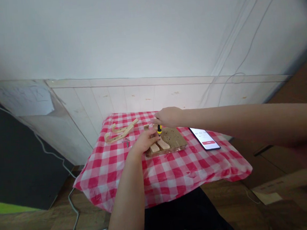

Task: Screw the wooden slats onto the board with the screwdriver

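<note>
A yellow and black screwdriver (159, 129) stands upright over a pale wooden hook (163, 143) on a brown board (175, 138). From above, my right hand (168, 116) is closed round the top of its handle. My left hand (145, 140) rests on the wooden pieces just left of the screwdriver, fingers bent and pressing. What its fingertips pinch is hidden. Under that hand lies a second wooden piece (154, 148), beside the first. The screwdriver's tip is too small to make out.
Two more wooden hooks (123, 131) and several loose screws (127, 142) lie to the left on the checked tablecloth (195, 172). A phone (205, 139) with a lit screen lies at the right. The white wall (141, 98) stands behind the table.
</note>
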{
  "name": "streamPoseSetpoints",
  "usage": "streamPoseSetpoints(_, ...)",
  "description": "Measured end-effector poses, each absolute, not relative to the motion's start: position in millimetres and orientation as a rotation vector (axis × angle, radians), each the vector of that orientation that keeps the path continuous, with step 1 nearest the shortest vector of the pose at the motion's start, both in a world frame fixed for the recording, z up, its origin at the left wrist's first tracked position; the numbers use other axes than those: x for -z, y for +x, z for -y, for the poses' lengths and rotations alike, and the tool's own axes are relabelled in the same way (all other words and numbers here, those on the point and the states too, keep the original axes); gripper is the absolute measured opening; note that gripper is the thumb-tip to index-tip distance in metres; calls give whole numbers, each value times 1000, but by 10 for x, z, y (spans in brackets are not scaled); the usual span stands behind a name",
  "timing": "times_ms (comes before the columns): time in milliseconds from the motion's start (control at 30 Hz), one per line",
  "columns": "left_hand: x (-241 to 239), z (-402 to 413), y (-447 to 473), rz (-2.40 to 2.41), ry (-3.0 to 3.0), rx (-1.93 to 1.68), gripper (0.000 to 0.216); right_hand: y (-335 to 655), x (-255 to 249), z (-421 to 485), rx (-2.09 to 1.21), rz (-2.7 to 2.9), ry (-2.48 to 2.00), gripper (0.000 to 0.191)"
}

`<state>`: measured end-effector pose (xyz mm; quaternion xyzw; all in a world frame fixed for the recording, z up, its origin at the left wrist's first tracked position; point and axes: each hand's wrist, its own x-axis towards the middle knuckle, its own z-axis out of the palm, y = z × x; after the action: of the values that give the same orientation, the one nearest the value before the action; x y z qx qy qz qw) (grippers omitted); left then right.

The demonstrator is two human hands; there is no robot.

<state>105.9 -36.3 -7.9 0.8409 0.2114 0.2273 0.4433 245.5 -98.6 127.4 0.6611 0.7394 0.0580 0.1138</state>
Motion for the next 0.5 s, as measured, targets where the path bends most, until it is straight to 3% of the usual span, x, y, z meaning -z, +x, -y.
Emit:
streamPoseSetpoints(233,70,403,1066,-570,2104,-507,24,2444,-1375,1102,-37,-2254,1813,35)
streamPoseSetpoints(400,105,383,1071,-594,2134,-505,24,2207,-1303,1127,-313,-2058,2016,58)
streamPoseSetpoints(500,125,383,1068,-566,2081,-536,21,2152,-1290,1175,-198,-2147,1996,49)
